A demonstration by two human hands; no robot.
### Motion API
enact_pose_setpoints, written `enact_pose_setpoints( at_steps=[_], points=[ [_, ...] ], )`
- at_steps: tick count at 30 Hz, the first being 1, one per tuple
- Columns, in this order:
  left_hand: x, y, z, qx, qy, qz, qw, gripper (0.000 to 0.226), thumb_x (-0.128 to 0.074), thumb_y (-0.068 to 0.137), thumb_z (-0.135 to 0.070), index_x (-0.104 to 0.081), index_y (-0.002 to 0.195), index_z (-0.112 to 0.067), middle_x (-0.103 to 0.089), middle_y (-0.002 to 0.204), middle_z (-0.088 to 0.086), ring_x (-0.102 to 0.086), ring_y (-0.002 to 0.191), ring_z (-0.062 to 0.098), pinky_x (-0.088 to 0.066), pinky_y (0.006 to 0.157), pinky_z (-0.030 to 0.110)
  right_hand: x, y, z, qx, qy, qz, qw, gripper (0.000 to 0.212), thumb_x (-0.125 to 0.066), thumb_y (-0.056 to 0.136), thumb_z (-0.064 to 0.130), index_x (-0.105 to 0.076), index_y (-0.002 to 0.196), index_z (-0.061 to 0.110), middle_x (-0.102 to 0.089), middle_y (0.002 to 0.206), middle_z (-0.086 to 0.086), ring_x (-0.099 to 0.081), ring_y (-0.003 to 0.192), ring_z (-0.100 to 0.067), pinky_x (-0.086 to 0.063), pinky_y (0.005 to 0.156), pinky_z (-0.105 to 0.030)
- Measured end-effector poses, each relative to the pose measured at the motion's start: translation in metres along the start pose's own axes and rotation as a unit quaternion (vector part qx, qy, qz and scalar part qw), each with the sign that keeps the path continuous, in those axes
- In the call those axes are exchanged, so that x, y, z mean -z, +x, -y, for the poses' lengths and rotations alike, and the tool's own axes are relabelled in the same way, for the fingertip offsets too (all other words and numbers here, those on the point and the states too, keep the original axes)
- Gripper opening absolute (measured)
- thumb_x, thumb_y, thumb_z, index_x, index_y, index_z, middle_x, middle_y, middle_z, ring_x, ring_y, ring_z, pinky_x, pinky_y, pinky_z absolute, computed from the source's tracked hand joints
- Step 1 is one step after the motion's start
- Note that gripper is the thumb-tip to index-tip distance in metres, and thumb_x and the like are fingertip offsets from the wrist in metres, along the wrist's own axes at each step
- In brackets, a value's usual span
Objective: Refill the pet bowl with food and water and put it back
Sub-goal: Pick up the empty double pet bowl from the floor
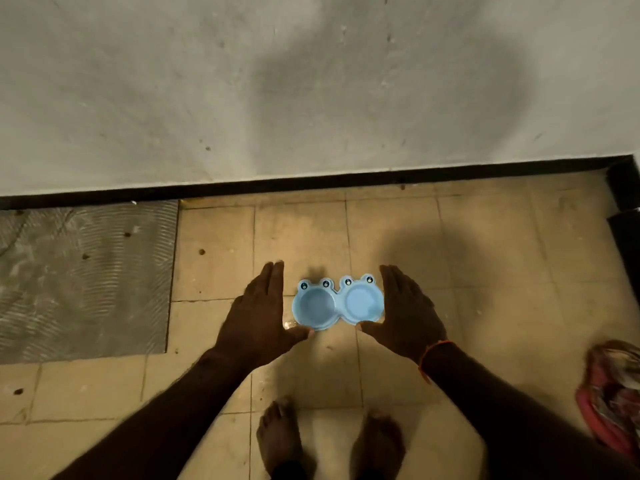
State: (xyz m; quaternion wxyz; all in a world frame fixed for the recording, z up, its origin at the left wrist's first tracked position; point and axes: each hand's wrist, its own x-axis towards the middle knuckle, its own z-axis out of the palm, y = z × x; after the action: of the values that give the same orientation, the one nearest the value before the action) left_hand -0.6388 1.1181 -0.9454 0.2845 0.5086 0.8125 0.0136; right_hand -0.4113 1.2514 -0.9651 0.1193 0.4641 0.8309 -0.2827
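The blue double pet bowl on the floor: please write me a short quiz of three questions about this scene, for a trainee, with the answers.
1. True or false: the blue double pet bowl stands on the tiled floor.
2. How do the hands lie? A) both grip the bowl; B) both are open, one at each side of the bowl; C) one holds a bottle.
3. Fill in: to the left of the tiles, by the wall, lies a grey ____.

Key
1. True.
2. B: the left hand and the right hand have straight fingers and flank the bowl.
3. Mat: the grey mat.
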Motion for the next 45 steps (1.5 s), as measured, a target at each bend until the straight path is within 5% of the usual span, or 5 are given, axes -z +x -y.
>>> enact_pose_setpoints(
  at_steps=[6, 15, 22, 34, 45],
  points=[
    [-0.103, 0.038, 0.024, 0.007, 0.014, 0.075, 0.997, 0.130, -0.068, 0.071, -0.072, 0.009, 0.157, -0.014, 0.001, 0.167, 0.007, -0.012, 0.152, 0.025, -0.032, 0.115, 0.041, -0.087, 0.064, -0.045, -0.013, -0.025, 0.029, 0.999, 0.120, -0.083, 0.068, 0.061, -0.017, 0.158, 0.016, -0.030, 0.159, -0.005, -0.038, 0.141, -0.029, -0.045, 0.107, -0.048],
    [-0.221, 0.117, 0.060, 0.072, -0.034, 0.120, 0.990, 0.143, -0.077, 0.062, -0.071, 0.013, 0.157, -0.013, 0.004, 0.166, 0.007, -0.017, 0.150, 0.033, -0.035, 0.111, 0.050, -0.183, 0.142, -0.098, -0.052, -0.069, 0.094, 0.992, 0.134, -0.085, 0.068, 0.060, 0.002, 0.160, 0.016, -0.013, 0.165, -0.013, -0.032, 0.144, -0.035, -0.039, 0.108, -0.051],
    [-0.250, 0.138, 0.055, 0.084, -0.071, 0.126, 0.986, 0.144, -0.088, 0.066, -0.041, 0.023, 0.153, -0.010, -0.009, 0.161, 0.016, -0.031, 0.136, 0.044, -0.040, 0.103, 0.051, -0.201, 0.154, -0.103, -0.061, -0.039, 0.131, 0.989, 0.151, -0.091, 0.062, 0.051, 0.021, 0.158, 0.018, -0.020, 0.162, -0.016, -0.039, 0.136, -0.041, -0.043, 0.105, -0.057],
    [-0.220, 0.065, 0.018, 0.088, 0.053, 0.093, 0.990, 0.142, -0.087, 0.058, -0.048, 0.010, 0.157, -0.018, -0.018, 0.153, 0.017, -0.041, 0.121, 0.037, -0.045, 0.090, 0.045, -0.183, 0.080, -0.079, -0.024, -0.091, 0.110, 0.989, 0.140, -0.086, 0.067, 0.044, 0.016, 0.160, 0.017, -0.014, 0.159, -0.020, -0.038, 0.129, -0.040, -0.044, 0.100, -0.049],
    [0.022, -0.044, -0.079, 0.051, 0.086, 0.001, 0.995, 0.132, -0.075, 0.050, -0.065, -0.013, 0.157, -0.018, -0.043, 0.140, 0.009, -0.051, 0.108, 0.032, -0.044, 0.081, 0.042, 0.062, -0.058, 0.006, -0.046, -0.050, 0.040, 0.997, 0.140, -0.080, 0.059, 0.053, 0.008, 0.159, 0.011, -0.018, 0.160, -0.012, -0.039, 0.126, -0.033, -0.042, 0.099, -0.044]
  ],
)
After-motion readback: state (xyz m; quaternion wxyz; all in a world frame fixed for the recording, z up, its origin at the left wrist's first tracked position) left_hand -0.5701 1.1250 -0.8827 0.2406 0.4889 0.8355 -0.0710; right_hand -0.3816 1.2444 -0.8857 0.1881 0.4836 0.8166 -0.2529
